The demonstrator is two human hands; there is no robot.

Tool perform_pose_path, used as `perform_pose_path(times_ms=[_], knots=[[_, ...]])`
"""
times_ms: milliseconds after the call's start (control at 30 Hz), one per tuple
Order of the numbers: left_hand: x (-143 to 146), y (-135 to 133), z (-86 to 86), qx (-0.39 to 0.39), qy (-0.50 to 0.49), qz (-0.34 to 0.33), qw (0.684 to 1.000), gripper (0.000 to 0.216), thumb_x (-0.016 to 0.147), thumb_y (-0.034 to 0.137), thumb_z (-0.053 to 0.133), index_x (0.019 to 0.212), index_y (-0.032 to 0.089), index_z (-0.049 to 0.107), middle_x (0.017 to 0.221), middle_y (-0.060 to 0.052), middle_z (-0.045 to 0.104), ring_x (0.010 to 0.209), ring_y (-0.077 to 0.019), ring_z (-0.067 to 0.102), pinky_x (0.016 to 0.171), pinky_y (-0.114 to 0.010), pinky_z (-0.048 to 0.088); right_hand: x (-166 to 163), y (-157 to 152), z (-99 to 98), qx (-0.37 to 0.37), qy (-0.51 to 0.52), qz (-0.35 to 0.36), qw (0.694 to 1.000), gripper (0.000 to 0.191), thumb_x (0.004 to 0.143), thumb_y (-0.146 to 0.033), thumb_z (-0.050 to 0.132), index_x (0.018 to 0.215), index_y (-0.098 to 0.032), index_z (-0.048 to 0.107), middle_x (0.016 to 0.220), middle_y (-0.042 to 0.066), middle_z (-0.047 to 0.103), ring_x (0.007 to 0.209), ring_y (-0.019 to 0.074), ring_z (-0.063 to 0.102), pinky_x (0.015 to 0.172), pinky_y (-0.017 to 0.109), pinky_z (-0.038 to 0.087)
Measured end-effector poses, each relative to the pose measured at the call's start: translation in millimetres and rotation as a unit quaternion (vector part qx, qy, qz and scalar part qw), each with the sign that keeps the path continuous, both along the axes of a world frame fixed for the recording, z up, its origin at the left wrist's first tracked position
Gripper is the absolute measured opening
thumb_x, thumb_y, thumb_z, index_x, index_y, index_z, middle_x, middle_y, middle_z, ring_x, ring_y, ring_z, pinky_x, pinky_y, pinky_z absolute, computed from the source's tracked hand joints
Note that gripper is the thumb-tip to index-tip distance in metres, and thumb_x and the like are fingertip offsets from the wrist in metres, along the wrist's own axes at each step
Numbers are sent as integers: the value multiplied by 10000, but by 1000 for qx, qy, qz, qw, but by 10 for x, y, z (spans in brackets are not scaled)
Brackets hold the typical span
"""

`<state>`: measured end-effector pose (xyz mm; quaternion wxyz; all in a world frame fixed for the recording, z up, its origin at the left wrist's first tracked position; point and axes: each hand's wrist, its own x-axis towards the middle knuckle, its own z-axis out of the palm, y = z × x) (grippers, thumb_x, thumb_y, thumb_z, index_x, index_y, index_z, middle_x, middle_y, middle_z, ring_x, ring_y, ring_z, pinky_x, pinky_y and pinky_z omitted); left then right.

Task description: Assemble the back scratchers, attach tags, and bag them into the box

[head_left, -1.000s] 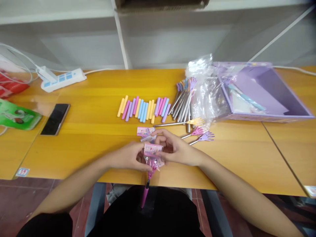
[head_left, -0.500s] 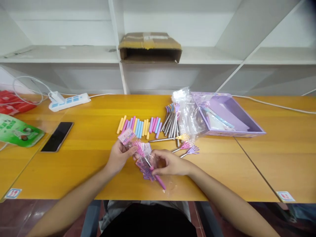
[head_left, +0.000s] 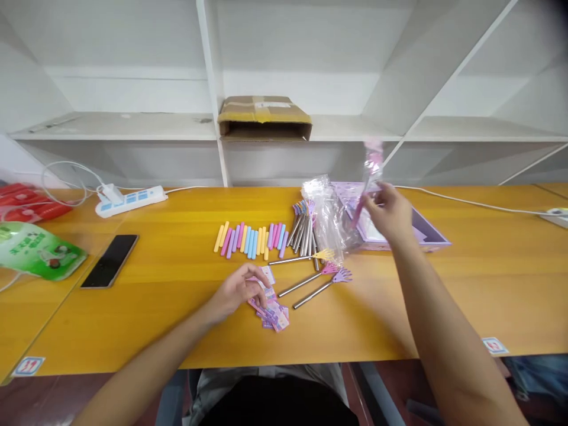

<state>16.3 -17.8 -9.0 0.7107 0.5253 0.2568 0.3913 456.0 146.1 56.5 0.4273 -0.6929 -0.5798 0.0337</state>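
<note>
Leftmost on the desk (head_left: 133,319) lie a green packet (head_left: 38,255), a dark phone (head_left: 109,268) and a white power strip (head_left: 131,200), all well apart from the work. Nearer the middle, a row of pastel grip sleeves (head_left: 249,239) lies side by side, with a bundle of steel telescopic rods (head_left: 303,229) just beside it; three more hand-shaped scratchers (head_left: 317,277) lie loose in front of them, without coloured sleeves on their steel handles as far as I can tell.

The left hand (head_left: 239,290) rests on a small heap of pink printed cards (head_left: 271,310), its fingers curled loosely over the top ones and touching them; whether it pinches one I cannot tell. Clear plastic bags (head_left: 327,216) are piled between the rods and the purple box (head_left: 429,235).

The right hand (head_left: 387,212) is raised over that box, fingers closed around a bagged scratcher (head_left: 371,171), pink and blurred, held roughly upright above the open tray.

Judging by how things lie, one finished piece is at the box while the greater share waits: many sleeves, many rods and a stack of cards are not yet put together. The box shows some contents, though how many finished pieces I cannot count. I would call the work early on.
</note>
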Motion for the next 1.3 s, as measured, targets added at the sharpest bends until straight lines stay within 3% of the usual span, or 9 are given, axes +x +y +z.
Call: perform_pose_path(times_ms=[100,267,567,833,967,1067,1167,1233,1300], knots=[[-25,7,-50,3,20,-35,999,467,986,604,781,1149,183,660,936,-62,764,744,-163,749,706,-262,548,346,330,-13,-76,-73,-84,991,460,1020,-346,554,1374,-100,714,992,147,768,915,248,692,906,387,516],[-49,25,-67,2,23,-36,999,442,996,591,769,1121,185,646,867,-49,755,728,-159,721,708,-261,552,360,481,-384,-214,-97,-20,972,276,935,-353,630,763,-172,747,710,141,718,775,294,678,777,376,499],[-9,38,-11,-6,49,0,999,445,962,606,791,1026,191,644,875,-17,688,673,-140,670,659,-264,528,260,321,-458,-101,-119,-30,987,399,953,-269,492,1187,-83,755,1205,274,744,1174,365,659,1023,482,513],[-97,130,68,16,107,96,990,328,975,492,771,968,188,649,816,5,656,656,-127,608,681,-269,491,-456,-388,-640,41,-75,238,967,257,1004,-386,588,1052,-239,794,861,61,766,697,202,637,749,363,537],[-165,291,37,-9,160,148,976,237,934,423,723,930,201,640,755,23,617,602,-121,538,625,-259,417,-640,-538,-694,-18,-91,398,913,286,1026,-483,689,950,-229,795,828,51,732,681,178,628,698,329,498],[-309,449,48,79,270,254,925,169,934,383,663,936,214,657,760,14,599,638,-151,519,639,-281,419,-705,-547,-729,-50,-85,469,878,404,943,-625,806,942,-221,808,873,60,723,762,192,666,715,319,505],[-536,629,69,224,433,406,773,129,959,289,620,1036,215,693,956,-44,654,843,-206,596,848,-355,514,-750,-565,-762,-68,-92,499,859,430,901,-666,838,954,-239,831,962,65,728,811,199,689,740,325,517],[-676,738,44,235,507,417,716,209,969,264,617,1155,204,691,1108,-88,661,968,-238,630,969,-409,536,-766,-586,-775,-76,-105,507,852,379,920,-636,832,942,-258,844,982,59,723,824,199,693,744,327,516],[-770,816,-13,210,553,397,702,302,955,244,645,1251,189,663,1178,-114,658,1038,-259,647,1023,-439,546,-771,-605,-779,-83,-113,514,846,318,970,-577,799,923,-266,847,974,54,716,824,194,694,750,325,515]])
